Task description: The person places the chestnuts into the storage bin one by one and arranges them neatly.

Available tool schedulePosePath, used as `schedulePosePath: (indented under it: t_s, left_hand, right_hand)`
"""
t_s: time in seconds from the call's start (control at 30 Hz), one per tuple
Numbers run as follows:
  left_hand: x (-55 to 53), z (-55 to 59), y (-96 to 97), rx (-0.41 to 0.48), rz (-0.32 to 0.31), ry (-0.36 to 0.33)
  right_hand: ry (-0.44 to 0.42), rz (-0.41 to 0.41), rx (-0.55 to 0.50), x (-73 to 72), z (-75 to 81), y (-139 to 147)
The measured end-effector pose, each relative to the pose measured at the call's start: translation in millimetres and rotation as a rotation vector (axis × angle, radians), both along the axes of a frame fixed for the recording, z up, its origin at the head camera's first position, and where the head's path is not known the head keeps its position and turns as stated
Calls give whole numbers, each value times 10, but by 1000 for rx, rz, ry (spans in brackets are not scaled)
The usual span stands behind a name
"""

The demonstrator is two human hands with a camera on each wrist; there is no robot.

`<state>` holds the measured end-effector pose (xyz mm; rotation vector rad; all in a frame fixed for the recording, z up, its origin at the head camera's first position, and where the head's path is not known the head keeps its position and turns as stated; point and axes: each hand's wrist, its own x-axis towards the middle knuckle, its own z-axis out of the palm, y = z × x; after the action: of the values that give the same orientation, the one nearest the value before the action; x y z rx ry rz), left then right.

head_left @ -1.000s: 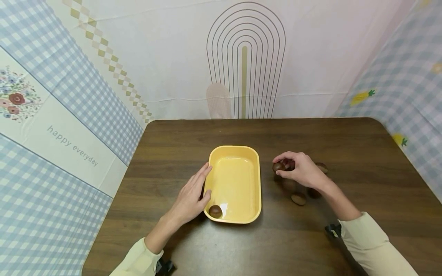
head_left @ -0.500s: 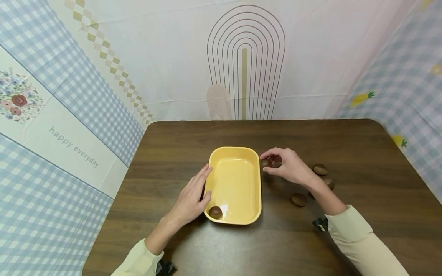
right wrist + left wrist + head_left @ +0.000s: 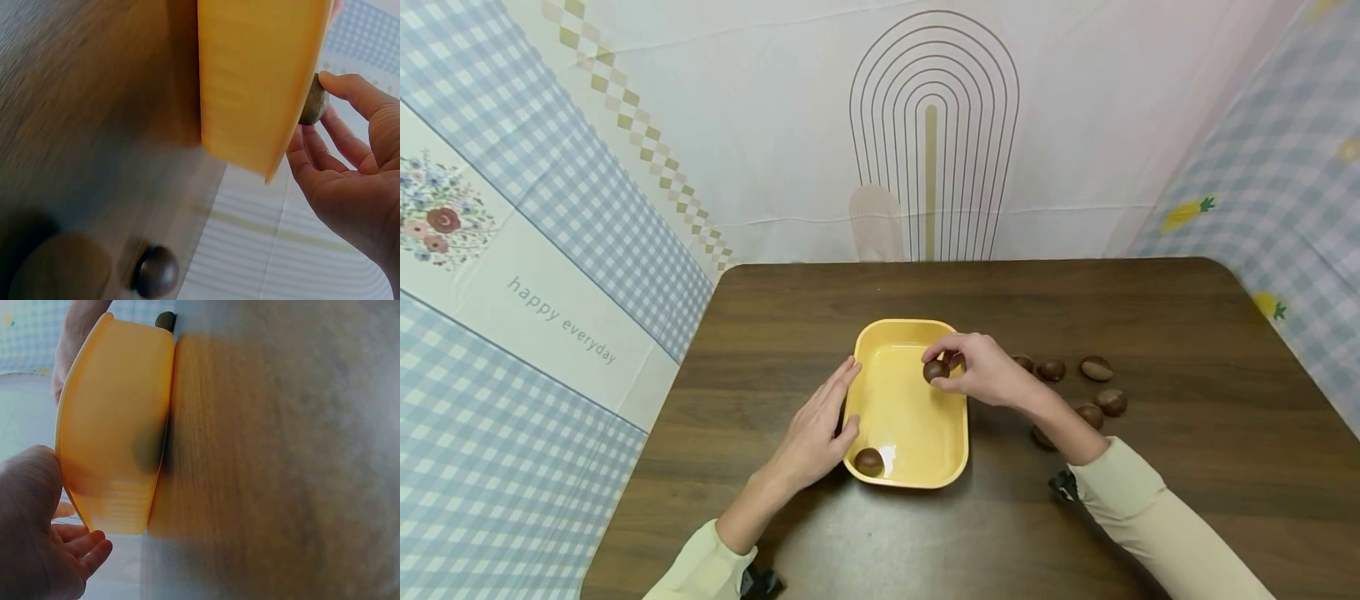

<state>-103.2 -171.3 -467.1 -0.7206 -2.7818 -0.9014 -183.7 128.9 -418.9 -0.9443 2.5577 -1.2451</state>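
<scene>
A chestnut (image 3: 936, 371) is pinched between the thumb and fingertips of my right hand (image 3: 988, 371), over the upper right part of the yellow tray (image 3: 962, 442). In the right wrist view, that chestnut (image 3: 314, 103) shows just past the tray's rim. My left hand (image 3: 811, 433) rests along the tray's left rim with its fingers stretched out, thumb near the rim. Another chestnut (image 3: 868, 462) lies inside, in the tray's near left corner. From the left wrist, the tray's side wall (image 3: 119, 412) fills the view beside my left hand (image 3: 44, 519).
Several chestnuts lie on the brown wooden table (image 3: 880, 542) to the right of the tray, among them one chestnut (image 3: 1096, 368) at the far side and one chestnut (image 3: 1111, 402) nearer. My right forearm partly covers the group. Patterned cloth (image 3: 775, 125) hangs behind the table.
My right hand has carried the chestnut leftward from the table, across the tray's right rim, to above the tray. More loose chestnuts are uncovered. My left hand has stayed in place.
</scene>
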Motion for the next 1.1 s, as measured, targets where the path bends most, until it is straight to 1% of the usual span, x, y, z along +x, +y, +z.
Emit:
schedulePosePath:
  t_s: [0.2,0.33,0.53,0.83,1.1]
  left_hand:
    - [4,15,8,-2,1,-11]
    - [2,17,8,-4,1,-15]
    - [3,24,7,-3,-2,-13]
    - [1,19,-3,-4,-1,-17]
    - [-2,12,-5,-5,-1,-10]
  right_hand:
    - [43,76,-3,25,-45,-201]
    - [38,126,-17,41,-77,-307]
    - [18,149,20,78,-115,-419]
    - [36,178,57,140,-211,-563]
    - [-7,201,72,224,-284,-697]
